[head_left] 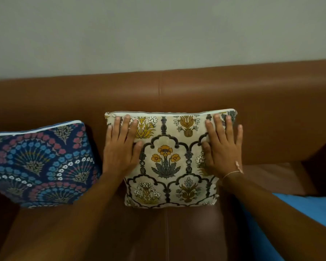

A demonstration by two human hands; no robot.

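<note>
We note the plain grey wall (158, 31) across the top, and below it the brown leather sofa (252, 87), backrest and seat.

The navy fabric cushion with a red-and-blue fan print (38, 162) leans on the backrest at the left. Just beside it, mid-sofa, stands the cream floral-print square cushion (167, 162), upright against the backrest with its bottom edge on the seat. A bright blue cloth (309, 210) lies at the lower right, too cropped to identify.

The left hand (120, 147) lies flat on the cream cushion's upper left and the right hand (222, 149) flat on its upper right. On both, the fingers are straight and spread, pressing and gripping nothing. There is a thin pale thread bracelet (231, 173) on the right wrist and a small metal zip pull (113, 115) at the cushion's top left corner.

Step, we judge: patting the cushion into place against the backrest, placement nearly done. The next move calls for lifting both palms off evenly so it doesn't tip forward, then checking that it lines up with the navy one.
</note>
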